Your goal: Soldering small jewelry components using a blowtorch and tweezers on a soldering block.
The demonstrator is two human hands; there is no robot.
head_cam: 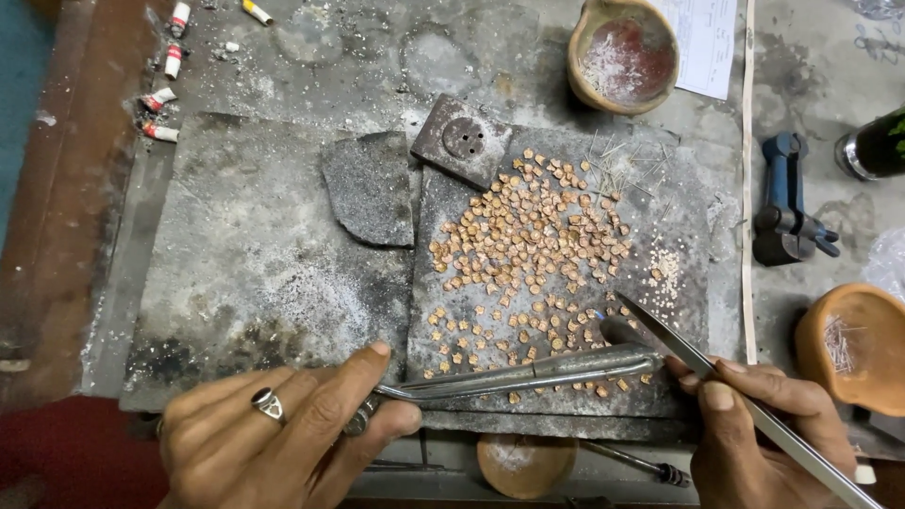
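My left hand [283, 429], with a ring on one finger, grips a thin metal blowpipe [528, 372] that points right along the near edge of a grey stone slab [556, 396]. My right hand [764, 424] holds long steel tweezers [698, 363] whose tips [624, 300] reach the lower right part of the slab. Several small copper-coloured flower-shaped pieces [533, 236] lie spread over the slab. The blowpipe's end lies just below the tweezer tips.
A larger ashy slab [255, 264] lies left, with a dark curved fragment [372, 188] and a square block [462, 139]. Clay bowls stand at the top [622, 57] and right [858, 349]. A blue tool [787, 203], thin wires [622, 160], pale grains [667, 269], cigarette butts [160, 99].
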